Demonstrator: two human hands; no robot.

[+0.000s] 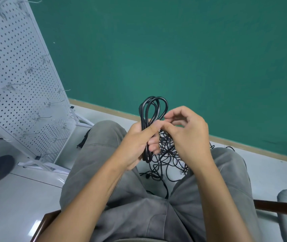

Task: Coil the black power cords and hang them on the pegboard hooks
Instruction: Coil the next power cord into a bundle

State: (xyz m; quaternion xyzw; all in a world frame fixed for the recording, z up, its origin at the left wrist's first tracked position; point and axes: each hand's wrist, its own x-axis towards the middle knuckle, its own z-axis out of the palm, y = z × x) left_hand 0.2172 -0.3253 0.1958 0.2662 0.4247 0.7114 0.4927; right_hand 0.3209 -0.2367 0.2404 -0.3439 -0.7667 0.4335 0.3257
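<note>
A half-coiled black power cord [152, 117] stands upright in the left hand [137, 142], fingers curled round its middle, loops rising above the fist and a short bight hanging below. Just to its right, the right hand [186, 135] has its fingers curled at the top of the bundle; whether they pinch a strand cannot be told. Beneath both hands the loose cords [167, 163] lie tangled on the floor. The pegboard [17, 75] and its hooks [60, 91] stand well off beyond the left hand, likely the nearer one for hanging.

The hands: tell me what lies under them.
A tangled pile of black cords on the floor between the knees. The hands cover its upper part, so its full extent is hidden.
</note>
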